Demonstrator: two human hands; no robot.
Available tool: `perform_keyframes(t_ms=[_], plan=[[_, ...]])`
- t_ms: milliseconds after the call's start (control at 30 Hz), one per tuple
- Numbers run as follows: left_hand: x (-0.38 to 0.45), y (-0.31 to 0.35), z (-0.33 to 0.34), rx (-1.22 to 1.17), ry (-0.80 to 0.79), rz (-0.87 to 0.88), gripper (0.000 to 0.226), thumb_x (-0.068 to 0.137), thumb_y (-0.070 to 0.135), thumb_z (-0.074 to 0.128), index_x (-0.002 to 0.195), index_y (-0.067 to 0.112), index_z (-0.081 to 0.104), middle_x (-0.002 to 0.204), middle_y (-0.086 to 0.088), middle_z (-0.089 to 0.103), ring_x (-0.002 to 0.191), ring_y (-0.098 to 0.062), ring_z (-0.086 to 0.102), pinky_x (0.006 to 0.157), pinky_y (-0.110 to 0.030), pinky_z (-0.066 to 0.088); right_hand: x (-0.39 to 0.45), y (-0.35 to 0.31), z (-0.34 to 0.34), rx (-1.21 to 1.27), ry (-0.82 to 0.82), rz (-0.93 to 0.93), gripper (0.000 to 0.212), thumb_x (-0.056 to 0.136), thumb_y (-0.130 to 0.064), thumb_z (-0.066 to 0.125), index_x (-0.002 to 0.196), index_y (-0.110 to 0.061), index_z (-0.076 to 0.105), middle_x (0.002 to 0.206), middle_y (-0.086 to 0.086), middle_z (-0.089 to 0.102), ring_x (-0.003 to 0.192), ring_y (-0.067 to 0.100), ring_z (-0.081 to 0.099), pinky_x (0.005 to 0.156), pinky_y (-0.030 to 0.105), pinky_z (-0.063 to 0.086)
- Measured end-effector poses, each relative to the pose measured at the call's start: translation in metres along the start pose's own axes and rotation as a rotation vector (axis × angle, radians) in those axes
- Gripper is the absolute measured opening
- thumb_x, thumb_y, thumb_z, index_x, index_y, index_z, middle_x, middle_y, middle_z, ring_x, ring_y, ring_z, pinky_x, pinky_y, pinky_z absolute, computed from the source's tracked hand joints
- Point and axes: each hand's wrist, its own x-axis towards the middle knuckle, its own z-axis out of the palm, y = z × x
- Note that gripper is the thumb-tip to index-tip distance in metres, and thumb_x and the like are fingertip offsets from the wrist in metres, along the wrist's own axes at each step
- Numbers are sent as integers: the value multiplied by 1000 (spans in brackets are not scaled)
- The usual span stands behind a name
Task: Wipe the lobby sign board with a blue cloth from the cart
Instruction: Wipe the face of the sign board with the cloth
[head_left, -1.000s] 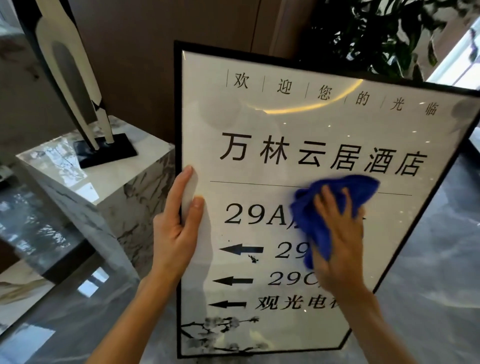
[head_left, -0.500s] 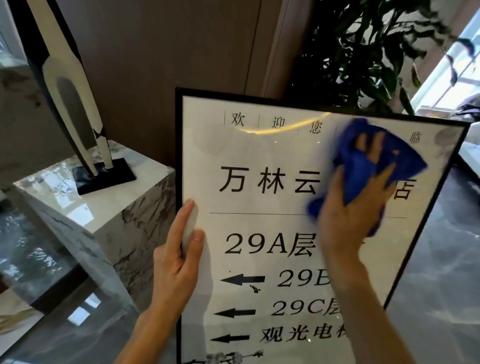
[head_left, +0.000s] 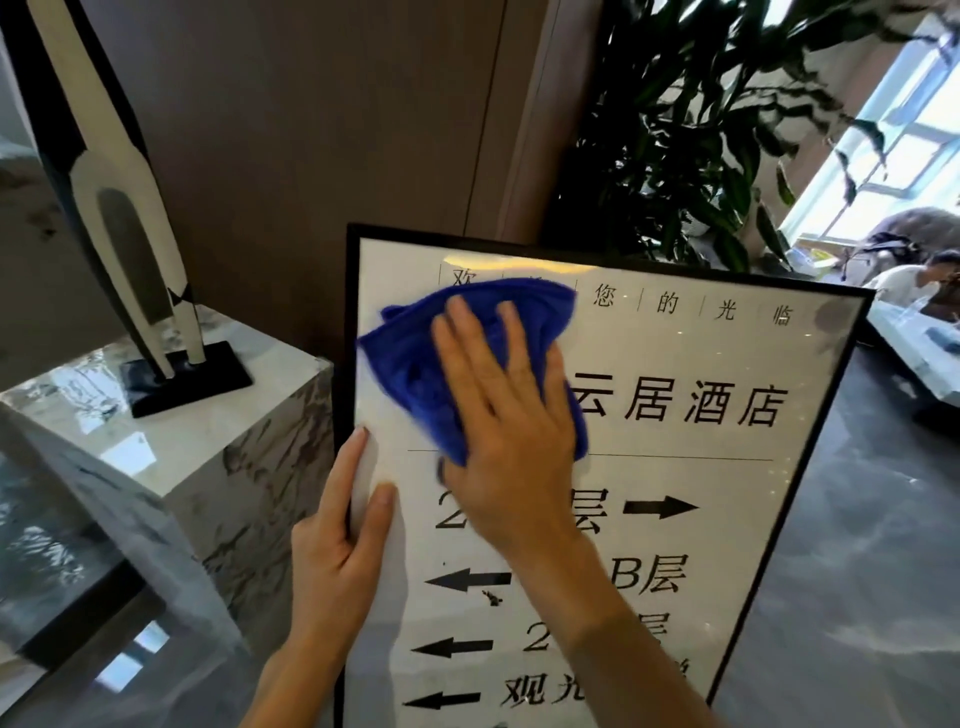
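Note:
The lobby sign board (head_left: 727, 457) is a white panel in a thin black frame, printed with black characters and arrows, and it stands tilted in front of me. My right hand (head_left: 511, 431) lies flat on a crumpled blue cloth (head_left: 415, 364) and presses it against the board's upper left area. My left hand (head_left: 340, 545) grips the board's left edge, thumb on the front face. The cloth and my right arm hide part of the lettering.
A marble pedestal (head_left: 171, 462) with a tall black-and-white sculpture (head_left: 119, 208) stands close to the board's left. A large leafy plant (head_left: 691, 130) rises behind the board. The glossy grey floor (head_left: 857, 571) spreads to the right. A seated person (head_left: 914, 275) is by the far windows.
My right hand has swept the blue cloth from the board's upper right across to its upper left. Before that it rose from the middle. My left hand keeps its grip on the left edge.

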Motion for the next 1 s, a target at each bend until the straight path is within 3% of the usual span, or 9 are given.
perform_keyframes(t_ms=[167, 300, 367, 433, 500, 600, 700, 867, 1000], plan=[[2, 0, 0, -26, 2, -27, 45, 91, 63, 44, 133, 73, 30, 54, -9, 54, 41, -5, 47, 37, -17, 34, -8, 93, -31, 29, 117, 259, 82, 83, -25, 49, 159, -29, 16, 165, -20, 5, 155, 12, -4, 126, 42, -2], [1, 3, 1, -42, -10, -33, 44, 90, 71, 41, 134, 71, 31, 60, 14, 54, 46, -16, 52, 40, -28, 41, -26, 166, -56, 75, 234, 427, 57, 100, -40, 45, 152, -47, 24, 160, -34, 10, 155, 13, 5, 123, 56, 13], [0, 2, 1, -35, -10, -33, 44, 91, 69, 42, 134, 71, 32, 63, 4, 58, 45, -22, 53, 44, -39, 45, -33, 181, -66, 116, 324, 561, 52, 100, -48, 42, 145, -64, 20, 153, -45, 12, 153, 26, 20, 119, 59, 25], [-2, 1, 0, -50, -5, -38, 45, 91, 70, 41, 135, 69, 32, 61, -14, 59, 43, -21, 49, 40, -38, 42, -36, 183, -70, 128, 374, 629, 52, 100, -47, 43, 141, -68, 19, 148, -49, 15, 150, 29, 27, 116, 59, 30], [-3, 0, -1, -63, 1, -35, 45, 91, 71, 40, 136, 69, 31, 60, -17, 58, 43, -18, 46, 40, -34, 39, -35, 177, -67, 116, 398, 649, 54, 101, -45, 42, 143, -68, 17, 154, -41, 18, 150, 29, 26, 117, 59, 29], [-3, 0, -1, -69, -13, -7, 45, 93, 70, 38, 137, 69, 30, 59, -14, 58, 44, -16, 47, 40, -31, 37, -23, 148, -52, 170, 408, 755, 58, 97, -50, 40, 148, -57, 14, 163, -12, 21, 150, 33, 22, 118, 59, 26], [-3, 0, 0, -74, -25, 10, 45, 93, 70, 36, 137, 71, 27, 63, -11, 56, 40, -7, 45, 38, -30, 36, -11, 84, -27, 196, 356, 607, 70, 97, -36, 49, 151, -54, 10, 158, -26, 15, 150, 37, 19, 117, 66, 22], [-2, -4, -1, -102, -66, 48, 47, 97, 61, 36, 141, 68, 21, 59, 1, 55, 37, -4, 43, 36, -19, 34, -13, -29, 15, 84, 73, 208, 69, 96, -35, 47, 158, -25, 18, 166, -8, 12, 155, 27, 3, 125, 51, -4], [-2, -12, 1, -154, -70, 11, 49, 98, 55, 40, 146, 48, 31, 76, -1, 65, 42, -10, 52, 39, -18, 39, -28, -45, 24, 49, -16, -54, 58, 101, -34, 48, 155, -24, 29, 164, -7, 22, 155, 26, 12, 124, 52, 4]])
